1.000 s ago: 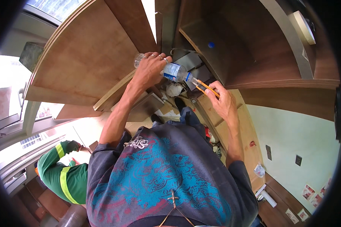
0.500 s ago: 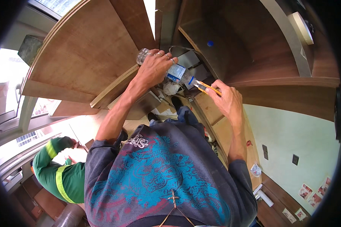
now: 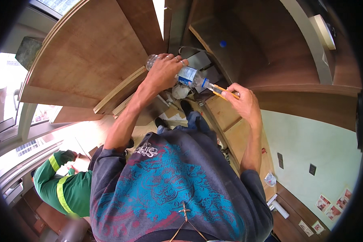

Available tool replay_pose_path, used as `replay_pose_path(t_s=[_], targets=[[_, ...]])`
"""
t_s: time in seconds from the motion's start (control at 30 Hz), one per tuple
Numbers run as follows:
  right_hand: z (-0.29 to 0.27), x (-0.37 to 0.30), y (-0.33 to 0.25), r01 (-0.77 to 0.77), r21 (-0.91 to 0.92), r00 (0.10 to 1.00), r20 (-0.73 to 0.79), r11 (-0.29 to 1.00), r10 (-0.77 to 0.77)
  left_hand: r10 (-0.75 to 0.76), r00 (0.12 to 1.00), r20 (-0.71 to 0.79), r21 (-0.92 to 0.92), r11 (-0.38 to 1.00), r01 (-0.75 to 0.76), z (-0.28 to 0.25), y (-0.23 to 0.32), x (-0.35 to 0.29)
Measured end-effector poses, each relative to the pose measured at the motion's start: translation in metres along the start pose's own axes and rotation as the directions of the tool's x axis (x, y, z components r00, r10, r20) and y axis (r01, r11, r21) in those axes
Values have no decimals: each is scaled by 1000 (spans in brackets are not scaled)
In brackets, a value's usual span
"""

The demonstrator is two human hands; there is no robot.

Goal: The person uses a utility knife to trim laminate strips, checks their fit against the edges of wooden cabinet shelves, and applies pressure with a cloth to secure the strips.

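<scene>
My left hand (image 3: 164, 73) is wrapped from above round a clear plastic bottle (image 3: 197, 79) with a blue and white label. The bottle lies tilted in the air, its neck with a blue ring pointing right and slightly down. Between the fingers of my right hand (image 3: 243, 101) is a yellow utility knife (image 3: 220, 90). Its metal blade end meets the bottle's mouth; whether the tip is inside or only touching, I cannot tell. A small blue bottle cap (image 3: 223, 43) rests on the dark wooden surface beyond.
A large wooden panel (image 3: 88, 56) stands to the left, and a brown cabinet (image 3: 266, 48) to the right. On the cabinet's edge sits a roll of tape (image 3: 322, 33). A person in a green sleeve (image 3: 74, 191) works at lower left. Crumpled plastic (image 3: 180, 92) lies below the bottle.
My right hand has shifted slightly right with the knife, and more of the metal blade end shows at the bottle's mouth. The bottle keeps nearly the same place in my left hand.
</scene>
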State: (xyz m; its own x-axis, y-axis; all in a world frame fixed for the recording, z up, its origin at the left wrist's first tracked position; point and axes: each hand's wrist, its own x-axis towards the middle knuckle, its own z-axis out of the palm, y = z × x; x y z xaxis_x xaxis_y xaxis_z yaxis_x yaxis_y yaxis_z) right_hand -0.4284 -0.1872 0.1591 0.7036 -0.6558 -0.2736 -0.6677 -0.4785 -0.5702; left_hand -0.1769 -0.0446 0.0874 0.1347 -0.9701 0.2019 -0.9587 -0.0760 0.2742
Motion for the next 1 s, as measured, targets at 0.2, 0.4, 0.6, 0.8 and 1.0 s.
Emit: replay_pose_path(t_s=[0.2,0.4,0.6,0.8,1.0], targets=[[-10,10,17,-130,207,988,109,970,109,-156,985,79,-225,959,170,19,-14,-7],[4,47,46,-71,391,996,84,918,41,-326,935,138,-401,845,354,75,-36,7],[-9,100,55,-117,343,992,90,932,91,-413,907,-86,-641,720,266,114,-48,45],[-23,120,60,-153,441,988,98,884,122,-366,929,-54,-651,718,246,106,-63,84],[-34,124,65,-149,268,987,-25,952,161,-406,899,-166,-641,737,215,90,-82,116]])
